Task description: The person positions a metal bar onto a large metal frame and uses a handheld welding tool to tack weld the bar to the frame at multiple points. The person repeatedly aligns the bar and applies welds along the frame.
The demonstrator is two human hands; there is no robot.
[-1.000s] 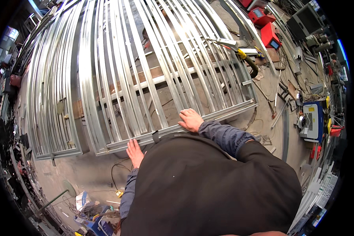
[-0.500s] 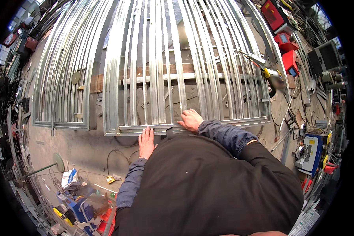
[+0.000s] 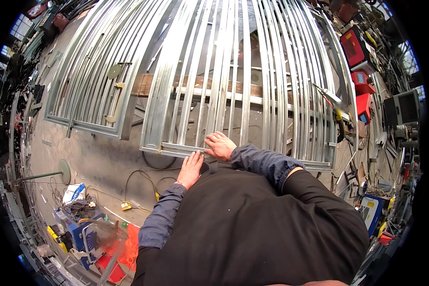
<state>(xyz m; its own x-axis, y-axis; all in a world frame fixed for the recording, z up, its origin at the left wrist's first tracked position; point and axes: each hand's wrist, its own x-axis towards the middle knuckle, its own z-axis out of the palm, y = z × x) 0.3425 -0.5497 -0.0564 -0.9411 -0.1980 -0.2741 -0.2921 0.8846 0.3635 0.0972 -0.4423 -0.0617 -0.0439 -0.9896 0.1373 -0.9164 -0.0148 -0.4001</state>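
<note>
A large frame of shiny metal bars lies before me, its near rail (image 3: 174,151) running past my body. My left hand (image 3: 190,170) rests on that rail with its fingers stretched out and touching the metal. Just above and to the right, my right hand (image 3: 219,146) lies over the rail beside the lower ends of the bars, fingers apart and pointing left. Neither hand is wrapped round anything that I can see. Some of the rail right of my hands is hidden by my sleeve and dark clothing.
A second barred metal frame (image 3: 88,125) lies to the left, with a round disc (image 3: 115,71) and a tan clamp-like piece (image 3: 114,114) on it. A wooden beam (image 3: 143,85) runs beneath. Cables and a blue machine (image 3: 83,233) are at lower left; red machines (image 3: 362,82) stand at right.
My right hand has slid left along the rail, closer to my left hand. My left hand stays at about the same spot on the rail. The view has turned slightly.
</note>
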